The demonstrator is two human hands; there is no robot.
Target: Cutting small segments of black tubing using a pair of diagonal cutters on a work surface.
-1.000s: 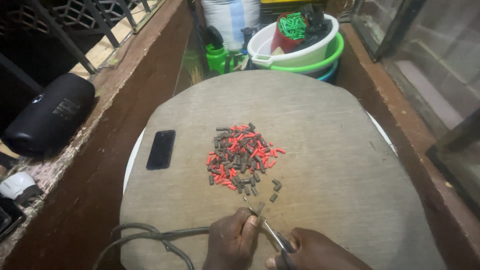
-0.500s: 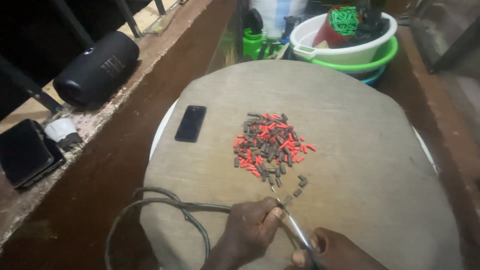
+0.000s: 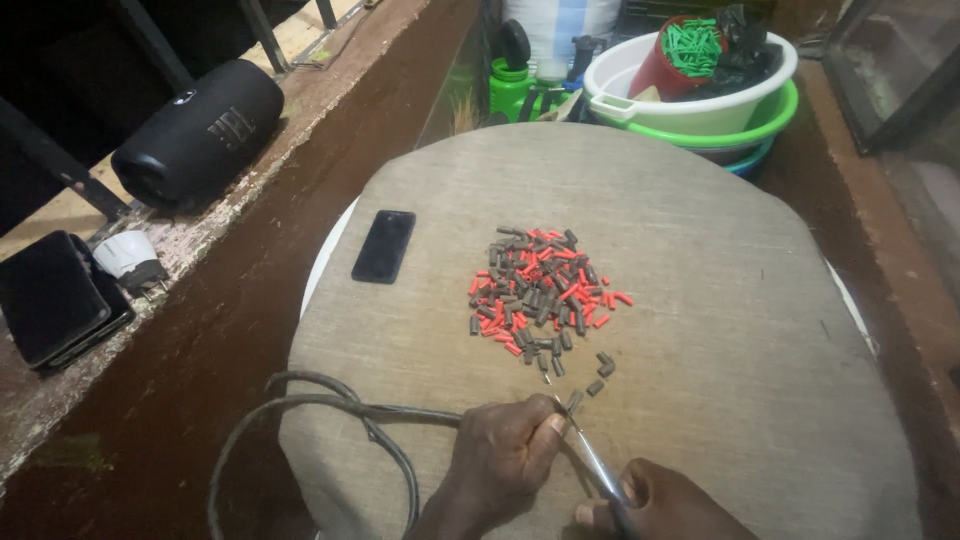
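Left hand (image 3: pixel 505 455) pinched the grey cable (image 3: pixel 330 405) just below the cut-piece pile (image 3: pixel 540 290). Right hand (image 3: pixel 665 500) gripped the cutters (image 3: pixel 600 470), touching the cable's tip.

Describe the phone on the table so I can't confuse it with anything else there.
On the round cloth-covered table, look left of the pile of red and grey bits. The phone lies flat there, alone: a black rectangle, far bigger than the bits.

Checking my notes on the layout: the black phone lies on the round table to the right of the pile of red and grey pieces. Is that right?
Not quite. In the head view the black phone lies on the round table to the left of the pile of red and grey pieces, not the right.
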